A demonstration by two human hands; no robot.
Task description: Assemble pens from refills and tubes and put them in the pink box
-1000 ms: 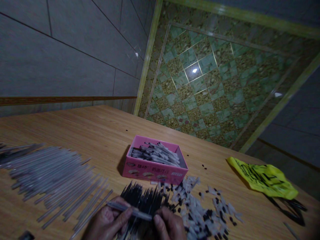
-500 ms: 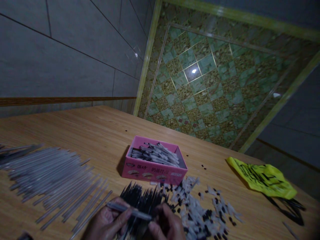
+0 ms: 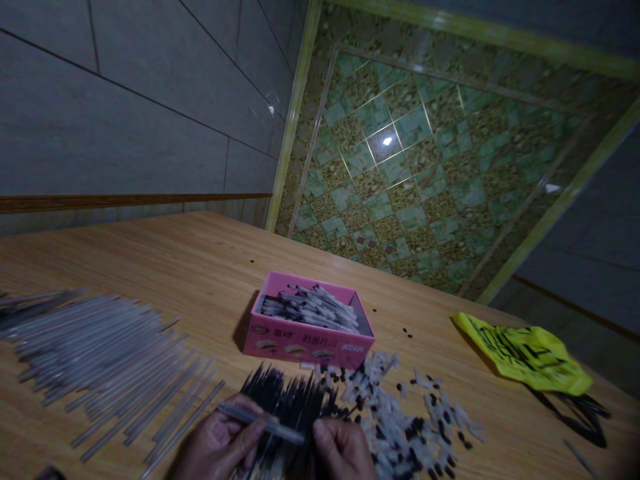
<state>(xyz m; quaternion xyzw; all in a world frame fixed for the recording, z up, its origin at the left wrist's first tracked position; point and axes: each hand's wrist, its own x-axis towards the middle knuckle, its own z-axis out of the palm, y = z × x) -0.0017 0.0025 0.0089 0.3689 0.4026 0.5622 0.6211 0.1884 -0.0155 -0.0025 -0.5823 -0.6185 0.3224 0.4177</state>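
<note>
My left hand (image 3: 225, 440) pinches a clear pen barrel (image 3: 265, 423) that slants down to the right. My right hand (image 3: 345, 448) is closed just right of the barrel's end, thumb against the fingers; whatever it holds is hidden. Beneath and behind both hands lies a pile of black refills (image 3: 285, 400). A pink box (image 3: 305, 347) filled with finished-looking pens (image 3: 315, 308) stands beyond them. Right of my right hand spread small white and black pieces (image 3: 395, 413). Many clear tubes (image 3: 105, 347) lie in a heap on the left.
A yellow bag (image 3: 525, 353) with black writing and dark straps lies at the right of the wooden table (image 3: 190, 260). A few small black bits sit near the far edge. A tiled wall (image 3: 150, 107) rises at the left.
My right hand has shifted slightly right, away from the barrel's end, and its fingers have drawn together. My left hand holds the barrel in nearly the same place.
</note>
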